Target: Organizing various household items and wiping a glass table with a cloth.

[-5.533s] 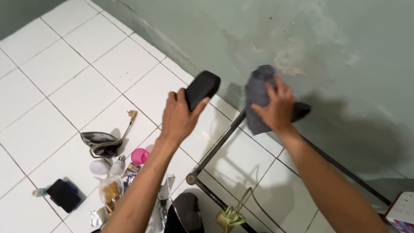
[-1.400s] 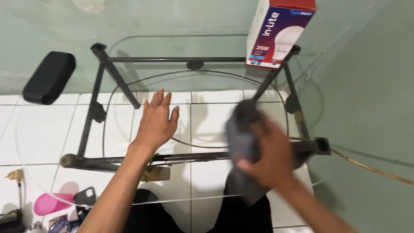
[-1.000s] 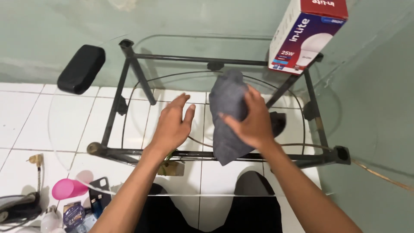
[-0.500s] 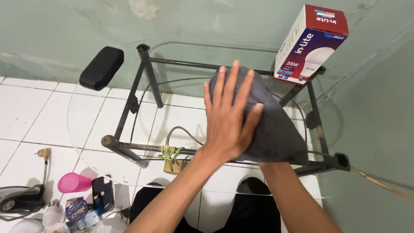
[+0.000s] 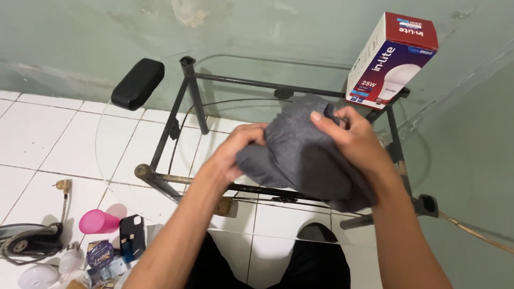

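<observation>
Two hands, left hand [image 5: 235, 152]; right hand [image 5: 356, 142]; one grey cloth [image 5: 300, 158]

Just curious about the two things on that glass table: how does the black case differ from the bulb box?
The black case is rounded, plain and matte, lying flat at the glass table's left edge. The bulb box is square-cornered, red, purple and white, printed with a bulb picture, standing upright at the far right corner. Both rest on the glass, away from the hands.

A tall rectangular cardboard carton [image 5: 392, 60] in red, purple and white, picturing a white bulb, stood tilted at the far right corner of the round glass tabletop [image 5: 115, 155], close against the green wall [image 5: 257, 32].
</observation>
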